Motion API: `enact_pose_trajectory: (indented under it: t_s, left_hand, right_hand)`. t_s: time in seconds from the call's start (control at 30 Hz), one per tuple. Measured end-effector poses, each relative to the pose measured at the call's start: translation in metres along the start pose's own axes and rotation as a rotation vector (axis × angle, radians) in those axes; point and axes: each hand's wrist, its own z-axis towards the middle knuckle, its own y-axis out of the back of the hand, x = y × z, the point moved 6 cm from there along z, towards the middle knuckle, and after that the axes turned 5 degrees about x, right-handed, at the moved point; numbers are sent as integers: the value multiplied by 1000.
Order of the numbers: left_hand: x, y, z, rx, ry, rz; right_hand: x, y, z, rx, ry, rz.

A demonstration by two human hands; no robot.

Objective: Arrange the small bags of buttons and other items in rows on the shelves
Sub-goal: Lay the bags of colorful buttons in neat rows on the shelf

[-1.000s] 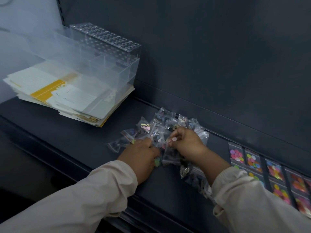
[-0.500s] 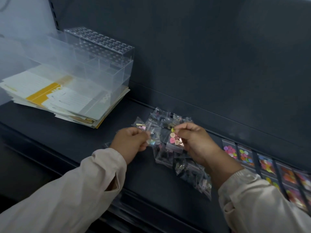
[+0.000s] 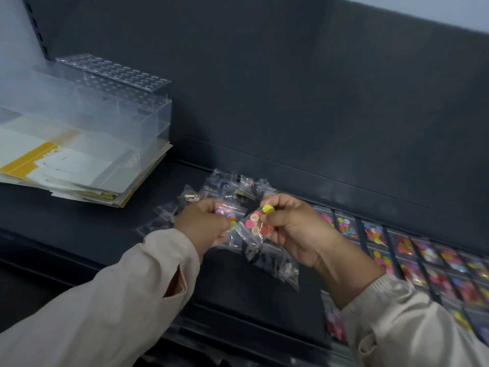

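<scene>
Currently the left grip pinches 1 button bag, the right grip a second bag, both above the loose pile on the shelf; slick plastic could slip and scatter the rows.

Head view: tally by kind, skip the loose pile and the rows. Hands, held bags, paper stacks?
Hands: 2 (left hand, right hand)
Held button bags: 2 (left-hand bag, right-hand bag)
Paper stacks: 1 (paper stack)
Total: 5
</scene>
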Motion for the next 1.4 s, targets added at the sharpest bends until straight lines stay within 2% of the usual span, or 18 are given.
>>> enact_pose_trajectory:
  t_s: [0.23,0.37,0.47,0.67,0.83,1.1,1.2,1.4]
  left_hand:
    - [8,-49,-14,36,158,-139]
    - [10,-98,-28,141,144,-161]
    - [10,-145,-40,255,101,-121]
    - [19,-222,-57,218,53,16]
    - [30,-291,-79,328,-11,195]
    - [61,-373,-116,468,26,305]
    - [74,-391,-121,439,31,433]
    - [84,-412,-133,433,71,415]
  right_hand:
    - [1,55,-42,-202,-13,76]
    - [-2,85,-73,-241,5,201]
    - [-2,105,-99,-185,31,188]
    - [-4,160,-161,-98,48,10]
    - [-6,219,-209,-83,-10,-148]
    - [-14,291,-262,-183,38,40]
    - [-21,308,-276,-166,25,103]
    - [-30,342,-289,-251,20,115]
